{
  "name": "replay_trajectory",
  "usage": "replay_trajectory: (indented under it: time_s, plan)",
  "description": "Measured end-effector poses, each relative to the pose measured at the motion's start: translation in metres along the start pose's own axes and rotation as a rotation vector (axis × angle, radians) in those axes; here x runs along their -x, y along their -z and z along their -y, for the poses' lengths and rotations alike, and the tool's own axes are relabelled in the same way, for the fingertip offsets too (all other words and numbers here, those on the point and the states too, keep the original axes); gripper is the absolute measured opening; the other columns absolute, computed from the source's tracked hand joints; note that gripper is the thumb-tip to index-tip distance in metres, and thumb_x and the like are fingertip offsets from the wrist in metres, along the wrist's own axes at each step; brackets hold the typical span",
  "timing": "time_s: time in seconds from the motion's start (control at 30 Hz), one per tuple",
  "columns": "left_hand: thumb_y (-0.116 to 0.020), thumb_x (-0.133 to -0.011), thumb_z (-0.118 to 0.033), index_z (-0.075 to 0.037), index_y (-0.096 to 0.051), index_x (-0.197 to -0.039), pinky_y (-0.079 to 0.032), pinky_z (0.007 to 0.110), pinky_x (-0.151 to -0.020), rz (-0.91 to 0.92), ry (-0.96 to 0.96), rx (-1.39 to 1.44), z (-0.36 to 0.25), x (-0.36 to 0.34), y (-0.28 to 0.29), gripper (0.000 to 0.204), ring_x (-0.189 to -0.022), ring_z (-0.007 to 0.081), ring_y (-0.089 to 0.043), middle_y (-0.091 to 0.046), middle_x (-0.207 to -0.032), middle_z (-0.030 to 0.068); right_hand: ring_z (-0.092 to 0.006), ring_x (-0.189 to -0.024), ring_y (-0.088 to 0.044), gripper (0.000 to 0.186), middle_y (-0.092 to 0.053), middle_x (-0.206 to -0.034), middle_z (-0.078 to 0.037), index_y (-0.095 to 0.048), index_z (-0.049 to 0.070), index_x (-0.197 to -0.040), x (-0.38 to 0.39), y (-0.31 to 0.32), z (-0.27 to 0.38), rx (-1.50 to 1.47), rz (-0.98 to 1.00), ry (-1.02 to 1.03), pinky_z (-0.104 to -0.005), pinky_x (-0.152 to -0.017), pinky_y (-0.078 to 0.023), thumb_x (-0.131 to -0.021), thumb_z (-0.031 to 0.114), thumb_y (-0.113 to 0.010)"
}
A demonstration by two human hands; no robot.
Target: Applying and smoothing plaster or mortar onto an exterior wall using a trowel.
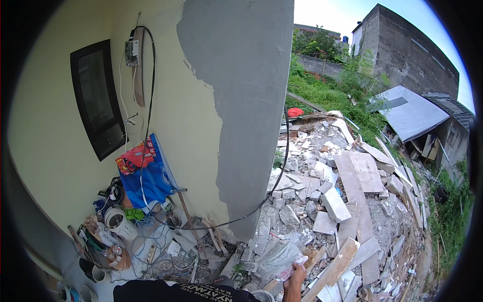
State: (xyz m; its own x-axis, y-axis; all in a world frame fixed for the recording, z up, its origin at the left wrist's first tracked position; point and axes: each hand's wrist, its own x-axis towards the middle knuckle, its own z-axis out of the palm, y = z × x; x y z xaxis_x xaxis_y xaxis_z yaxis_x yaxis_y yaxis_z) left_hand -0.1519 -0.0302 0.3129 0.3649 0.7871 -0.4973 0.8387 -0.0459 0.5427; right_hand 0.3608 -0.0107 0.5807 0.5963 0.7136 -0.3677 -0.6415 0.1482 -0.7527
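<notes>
Evidently, from the head view, the right hand [296, 278] has its fingers closed on a crumpled plastic bag [283, 260] over the rubble heap's [302, 202] near edge, picked up, I'd judge, but not yet let go, while I can't see the left hand or tell its state.

Head fisheye looks down, perhaps tilted.

Right grip [297, 275] curled, bare forearm [291, 295] extending forward
</notes>
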Motion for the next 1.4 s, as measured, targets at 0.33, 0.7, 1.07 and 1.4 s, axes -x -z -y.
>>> replay_trajectory:
  time_s: [0.33,0.7,1.07,1.4]
  plan:
    - [-0.071,-0.080,-0.050,-0.003,-0.074,-0.098,-0.051,0.037,-0.083,-0.150,0.109,0.093,-0.160,-0.069,0.084,0.051,-0.095,0.0295,-0.067,-0.071,-0.096,0.0180,-0.0269,-0.097,-0.060,0.030,-0.059,-0.104,-0.011,-0.055,-0.003,-0.109,0.002,0.057,-0.010,-0.276,0.009,-0.071,-0.0421,-0.088,-0.050,-0.079,-0.001,-0.049]
    - [-0.063,-0.095,-0.026,-0.009,-0.057,-0.120,-0.040,0.039,-0.104,0.289,-0.019,1.374,-0.348,-0.030,-0.018,0.031,-0.113,0.0230,-0.058,-0.060,-0.121,0.0064,-0.0205,-0.076,-0.066,0.015,-0.066,-0.086,-0.007,-0.063,0.002,-0.096,0.058,0.045,-0.109,-0.211,-0.117,-0.449,-0.0347,-0.062,-0.053,-0.083,-0.004,-0.062]
    - [-0.059,-0.093,-0.004,0.001,-0.056,-0.104,-0.057,0.033,-0.070,-0.139,0.302,0.693,-0.228,-0.067,-0.056,0.012,-0.079,0.0150,-0.063,-0.060,-0.090,0.0061,-0.0405,-0.095,-0.065,0.048,-0.064,-0.111,-0.017,-0.059,0.008,-0.122,-0.021,0.247,-0.350,1.566,0.270,-0.380,-0.0498,-0.079,-0.052,-0.081,0.031,-0.068]
    - [-0.065,-0.090,-0.007,0.000,-0.061,-0.095,-0.050,0.028,-0.066,0.037,0.433,0.472,-0.165,-0.119,-0.081,0.010,-0.077,0.0112,-0.061,-0.063,-0.086,0.0028,-0.0288,-0.088,-0.066,0.018,-0.061,-0.100,-0.015,-0.065,0.008,-0.099,-0.115,0.297,-0.419,1.939,0.693,0.027,-0.0402,-0.069,-0.056,-0.088,0.018,-0.055]
